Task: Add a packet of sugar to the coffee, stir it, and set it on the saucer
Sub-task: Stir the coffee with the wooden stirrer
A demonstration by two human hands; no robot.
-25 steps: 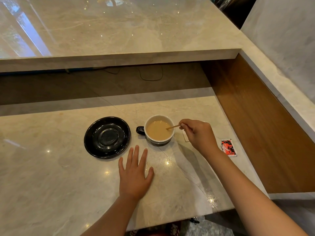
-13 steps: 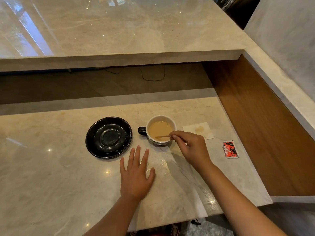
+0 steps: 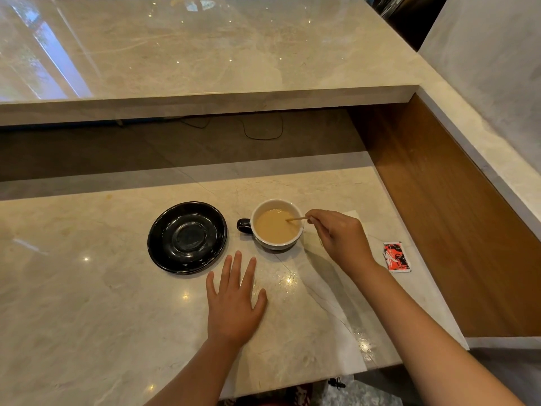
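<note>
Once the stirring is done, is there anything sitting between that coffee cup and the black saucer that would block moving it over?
Nothing visible does. The cup stands just right of the saucer, with only bare counter between them. The left hand lies flat nearer the person, clear of that gap. The saucer is empty. The right hand holds the stirrer in the coffee.

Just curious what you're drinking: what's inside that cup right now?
The cup holds light tan, milky coffee, with a thin wooden stirrer dipped in, pinched by the right hand. The stirrer's submerged tip and any sugar are hidden beneath the opaque surface.

red sugar packet [image 3: 396,257], print unreadable
</note>
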